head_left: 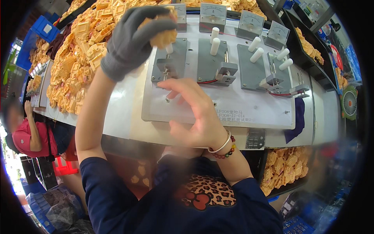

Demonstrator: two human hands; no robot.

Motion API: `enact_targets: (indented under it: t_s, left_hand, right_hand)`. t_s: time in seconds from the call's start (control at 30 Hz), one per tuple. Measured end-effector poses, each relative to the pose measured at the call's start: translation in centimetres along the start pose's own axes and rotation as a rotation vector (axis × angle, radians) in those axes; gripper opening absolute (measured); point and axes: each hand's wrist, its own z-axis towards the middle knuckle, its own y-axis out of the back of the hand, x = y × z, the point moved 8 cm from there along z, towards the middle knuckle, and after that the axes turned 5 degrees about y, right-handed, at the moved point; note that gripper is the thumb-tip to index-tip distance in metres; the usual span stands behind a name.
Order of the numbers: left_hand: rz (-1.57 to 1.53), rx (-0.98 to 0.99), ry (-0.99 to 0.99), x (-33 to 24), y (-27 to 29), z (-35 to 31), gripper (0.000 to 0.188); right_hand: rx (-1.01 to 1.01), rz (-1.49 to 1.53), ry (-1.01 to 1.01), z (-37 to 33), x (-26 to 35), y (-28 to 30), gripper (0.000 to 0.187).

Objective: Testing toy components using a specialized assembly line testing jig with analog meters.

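My left hand, in a grey knitted glove, is raised over the leftmost test station. Its fingers are wrapped round a yellow-tan plastic part, partly hidden by the glove. Below it stands the station's grey base plate, with a white peg and a small metal clamp. My bare right hand, with bracelets at the wrist, hovers over the front of the white fixture board. Its thumb and fingers are apart with nothing between them. The forefinger's tip is close to the clamp; contact is unclear.
A large heap of similar yellow-tan parts covers the bench's left. Several analog meters line the board's back, behind more pegged stations. A dark cloth hangs at right. More parts fill a bin below. Another person sits far left.
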Motion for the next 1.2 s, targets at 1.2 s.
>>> enact_targets:
  t_s: [1.2]
  left_hand:
    - [-0.252, 0.163, 1.053, 0.9, -4.8, -18.3, 0.038]
  right_hand:
    - [-0.273, -0.187, -0.158, -4.5, -0.5, 7.9, 0.063]
